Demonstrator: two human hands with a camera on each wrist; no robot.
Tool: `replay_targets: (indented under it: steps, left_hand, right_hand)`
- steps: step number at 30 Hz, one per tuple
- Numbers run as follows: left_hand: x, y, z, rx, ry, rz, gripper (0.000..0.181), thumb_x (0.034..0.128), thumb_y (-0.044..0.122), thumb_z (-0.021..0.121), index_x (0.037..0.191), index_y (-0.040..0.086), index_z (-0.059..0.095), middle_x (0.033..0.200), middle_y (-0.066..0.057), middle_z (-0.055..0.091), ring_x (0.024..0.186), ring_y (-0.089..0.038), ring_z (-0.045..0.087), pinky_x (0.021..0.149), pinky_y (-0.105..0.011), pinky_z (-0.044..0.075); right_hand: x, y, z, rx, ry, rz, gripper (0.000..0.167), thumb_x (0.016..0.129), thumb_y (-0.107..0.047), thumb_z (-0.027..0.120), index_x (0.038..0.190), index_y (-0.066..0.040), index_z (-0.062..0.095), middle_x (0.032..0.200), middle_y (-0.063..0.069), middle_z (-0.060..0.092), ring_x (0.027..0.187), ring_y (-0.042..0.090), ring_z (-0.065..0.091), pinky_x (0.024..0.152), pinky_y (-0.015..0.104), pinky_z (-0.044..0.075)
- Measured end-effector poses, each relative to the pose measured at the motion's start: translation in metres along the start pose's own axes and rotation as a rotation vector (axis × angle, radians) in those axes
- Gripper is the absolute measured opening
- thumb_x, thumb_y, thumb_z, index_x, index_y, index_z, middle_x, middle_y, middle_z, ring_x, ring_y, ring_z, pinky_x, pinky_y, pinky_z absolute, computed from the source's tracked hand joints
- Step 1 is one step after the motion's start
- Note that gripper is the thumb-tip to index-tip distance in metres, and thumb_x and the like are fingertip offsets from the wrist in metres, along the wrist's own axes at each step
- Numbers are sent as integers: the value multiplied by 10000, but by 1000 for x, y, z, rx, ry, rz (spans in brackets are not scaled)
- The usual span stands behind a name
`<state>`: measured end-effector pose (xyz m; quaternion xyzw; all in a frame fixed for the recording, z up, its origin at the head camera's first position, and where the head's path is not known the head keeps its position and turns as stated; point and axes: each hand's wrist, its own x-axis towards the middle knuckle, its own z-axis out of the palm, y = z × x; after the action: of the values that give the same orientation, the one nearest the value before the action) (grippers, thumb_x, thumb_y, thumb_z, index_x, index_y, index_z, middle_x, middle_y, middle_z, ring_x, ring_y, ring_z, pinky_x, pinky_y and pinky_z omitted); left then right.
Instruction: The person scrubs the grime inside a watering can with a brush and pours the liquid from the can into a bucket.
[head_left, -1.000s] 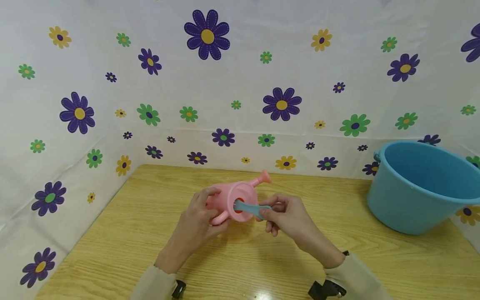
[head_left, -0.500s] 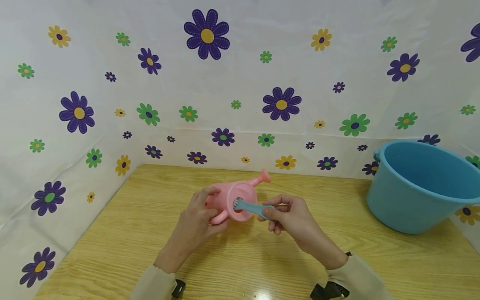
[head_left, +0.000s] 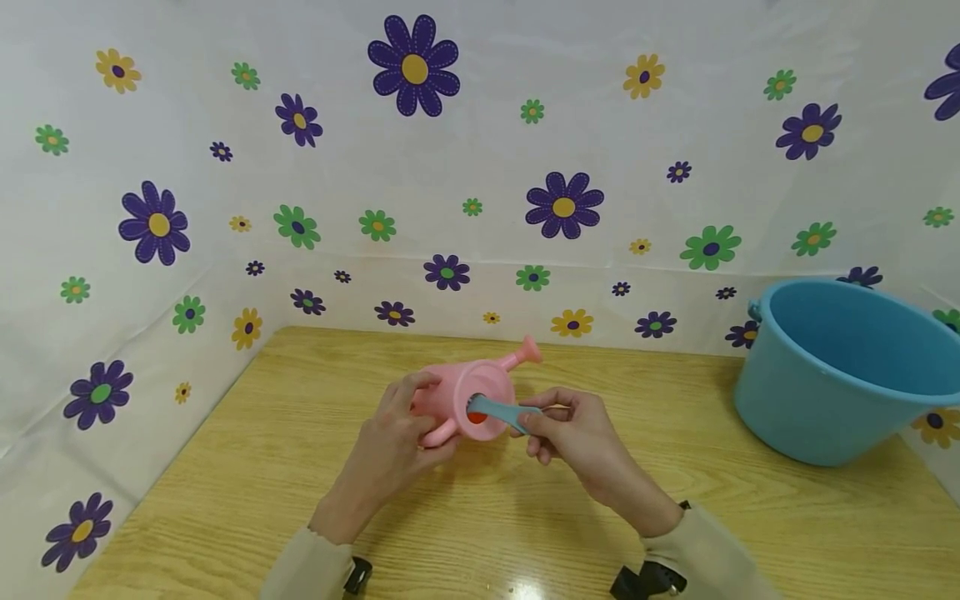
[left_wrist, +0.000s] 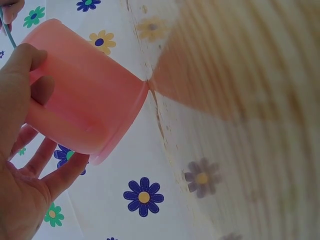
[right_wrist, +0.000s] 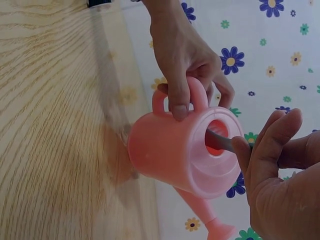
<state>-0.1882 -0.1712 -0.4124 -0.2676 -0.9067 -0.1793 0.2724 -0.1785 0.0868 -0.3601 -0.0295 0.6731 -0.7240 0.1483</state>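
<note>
A pink watering can (head_left: 442, 392) is tilted on its side over the table, its open top facing me and its spout pointing to the back right. My left hand (head_left: 393, 437) grips it around the body and handle; the right wrist view shows the thumb (right_wrist: 178, 102) hooked at the handle (right_wrist: 198, 92). Between thumb and fingers, my right hand (head_left: 581, 429) pinches a small light blue brush (head_left: 502, 412). The brush's pale-bristled head is inside the can's round opening (right_wrist: 220, 152), partly hidden by the rim. In the left wrist view, the can's base edge (left_wrist: 142, 90) touches the tabletop.
A large blue bucket (head_left: 817, 408) stands at the right of the wooden table (head_left: 300, 383). White sheeting printed with flowers (head_left: 465, 150) encloses the back and sides. A black strap (head_left: 648, 579) shows at the right wrist.
The brush came slightly out toward the right half a second ago and is now further into the opening again. My left hand and the watering can stay in place.
</note>
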Motion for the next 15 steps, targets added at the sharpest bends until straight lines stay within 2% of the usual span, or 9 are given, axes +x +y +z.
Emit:
replay_targets:
  steps: [6,15]
  left_hand:
    - [0,0,1,3,1,6,274,802,270,860,646,131,683,1354,-104,548,1257,-351,548,818,-431,648]
    - [0,0,0,-6,1,12,288,801,271,867,637,136,672,1353,-103,545,1247,-348,549,808,-426,649]
  right_hand:
    - [3,0,7,8,27,2,229,971,-16,640,1174,87,615,813,61,736,560,75,604,526,158,501]
    - [9,4,14,20,26,-2,242,970,-25,650,1176,94,609,755,39,694,567,83,596,536,159,503]
